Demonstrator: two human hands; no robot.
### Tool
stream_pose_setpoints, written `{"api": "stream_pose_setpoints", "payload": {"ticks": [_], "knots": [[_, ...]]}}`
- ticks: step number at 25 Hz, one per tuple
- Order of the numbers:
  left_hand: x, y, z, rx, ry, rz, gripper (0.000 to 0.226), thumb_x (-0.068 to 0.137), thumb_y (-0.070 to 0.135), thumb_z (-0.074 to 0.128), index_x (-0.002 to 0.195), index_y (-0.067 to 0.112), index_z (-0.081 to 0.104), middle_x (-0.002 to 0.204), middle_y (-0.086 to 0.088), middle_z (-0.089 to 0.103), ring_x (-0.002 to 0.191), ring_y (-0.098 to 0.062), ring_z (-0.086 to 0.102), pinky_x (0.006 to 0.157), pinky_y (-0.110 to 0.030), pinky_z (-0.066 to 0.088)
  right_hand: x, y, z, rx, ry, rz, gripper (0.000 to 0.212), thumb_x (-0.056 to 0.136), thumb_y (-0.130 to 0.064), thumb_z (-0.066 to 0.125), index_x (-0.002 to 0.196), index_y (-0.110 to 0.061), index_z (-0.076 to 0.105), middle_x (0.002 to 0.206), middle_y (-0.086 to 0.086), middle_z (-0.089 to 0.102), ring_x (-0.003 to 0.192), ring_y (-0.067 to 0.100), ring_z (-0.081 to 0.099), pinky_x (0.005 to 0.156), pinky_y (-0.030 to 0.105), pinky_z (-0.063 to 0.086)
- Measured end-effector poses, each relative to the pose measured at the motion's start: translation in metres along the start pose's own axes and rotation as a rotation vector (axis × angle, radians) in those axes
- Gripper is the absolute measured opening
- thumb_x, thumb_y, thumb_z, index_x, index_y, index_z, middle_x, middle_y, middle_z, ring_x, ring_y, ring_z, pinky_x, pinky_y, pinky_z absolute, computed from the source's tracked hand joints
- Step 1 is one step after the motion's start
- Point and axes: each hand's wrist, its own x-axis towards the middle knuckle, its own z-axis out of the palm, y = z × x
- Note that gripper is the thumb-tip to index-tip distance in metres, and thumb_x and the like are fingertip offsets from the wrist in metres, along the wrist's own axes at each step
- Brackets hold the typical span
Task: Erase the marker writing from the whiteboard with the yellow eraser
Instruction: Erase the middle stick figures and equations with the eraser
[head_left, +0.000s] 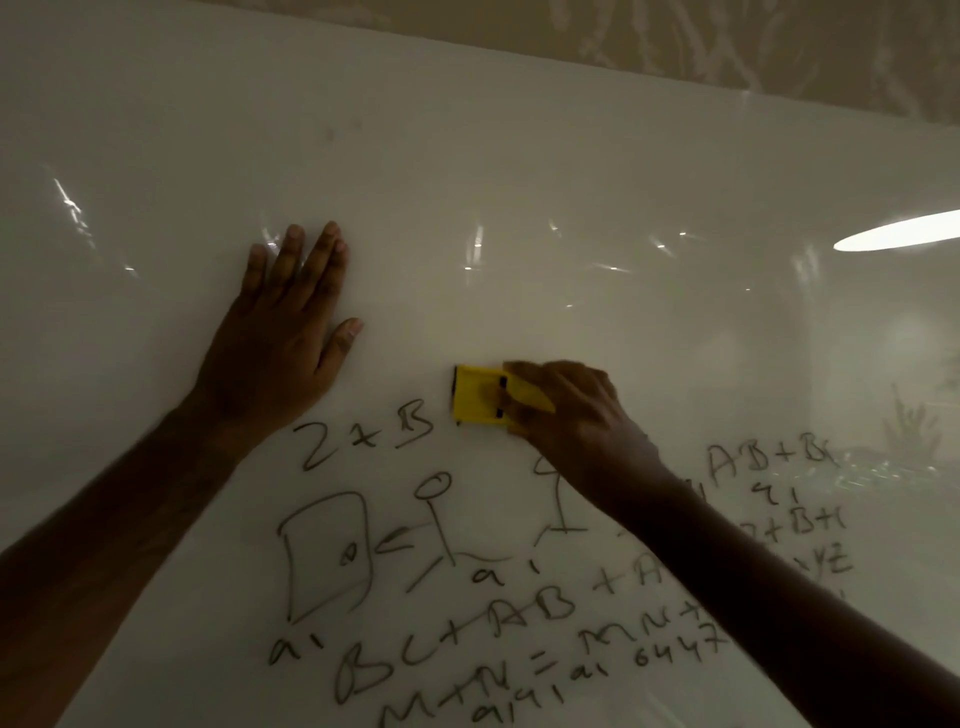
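The whiteboard (519, 182) fills the view. Its upper half is blank and glossy. Dark marker writing (441, 597) covers the lower half: "2 x B", a box, stick figures and formula lines. My right hand (576, 415) grips the yellow eraser (480, 397) and presses it flat on the board, just right of the "B" in the top line of writing. My left hand (283, 338) lies flat on the board above the "2 x B", fingers spread, holding nothing. My right forearm hides part of the formulas at the right.
A patterned beige wall (727, 36) shows above the board's top edge. A bright light reflection (898, 231) glares on the board at the right. The scene is dim.
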Motion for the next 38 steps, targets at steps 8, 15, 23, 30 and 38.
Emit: {"api": "stream_pose_setpoints", "payload": {"ticks": [8, 15, 23, 30, 38], "knots": [[-0.011, -0.014, -0.005, -0.001, -0.010, -0.042, 0.073, 0.113, 0.044, 0.028, 0.173, 0.003, 0.016, 0.181, -0.016, 0.014, 0.165, -0.047, 0.014, 0.134, -0.062, 0.008, -0.012, 0.043, -0.026, -0.082, -0.029, 0.090, 0.032, 0.102, -0.030, 0.066, 0.132, -0.020, 0.071, 0.147, 0.013, 0.059, 0.125, 0.041, 0.056, 0.097, 0.059, 0.051], [-0.012, -0.015, -0.006, -0.002, -0.007, -0.044, 0.074, 0.113, 0.045, 0.028, 0.173, 0.003, 0.015, 0.182, -0.017, 0.013, 0.166, -0.045, 0.015, 0.134, -0.059, 0.006, 0.020, -0.021, 0.011, -0.011, 0.010, -0.015, 0.036, 0.102, -0.032, 0.065, 0.137, -0.022, 0.069, 0.147, 0.011, 0.060, 0.119, 0.038, 0.060, 0.096, 0.052, 0.049], [-0.021, -0.026, -0.009, -0.008, -0.011, -0.097, 0.075, 0.112, 0.046, 0.028, 0.172, 0.002, 0.016, 0.182, -0.017, 0.012, 0.166, -0.046, 0.013, 0.134, -0.060, 0.008, -0.005, 0.020, -0.014, -0.098, -0.025, -0.006, 0.037, 0.104, -0.032, 0.065, 0.140, -0.021, 0.068, 0.144, 0.014, 0.061, 0.115, 0.040, 0.060, 0.094, 0.052, 0.049], [-0.023, -0.032, -0.010, 0.010, 0.004, -0.075, 0.073, 0.114, 0.045, 0.027, 0.172, 0.003, 0.018, 0.182, -0.015, 0.015, 0.166, -0.046, 0.016, 0.134, -0.060, 0.010, 0.047, -0.042, 0.021, -0.041, 0.034, -0.068, 0.034, 0.106, -0.032, 0.062, 0.138, -0.022, 0.068, 0.147, 0.013, 0.061, 0.111, 0.038, 0.061, 0.090, 0.053, 0.049], [-0.047, -0.055, -0.016, 0.031, 0.017, -0.086, 0.071, 0.114, 0.043, 0.028, 0.172, 0.003, 0.020, 0.181, -0.017, 0.018, 0.165, -0.048, 0.017, 0.134, -0.062, 0.010, 0.019, -0.009, -0.003, -0.087, -0.058, -0.099, 0.041, 0.107, -0.033, 0.060, 0.147, -0.024, 0.060, 0.147, 0.015, 0.059, 0.115, 0.039, 0.059, 0.093, 0.057, 0.049]]}}
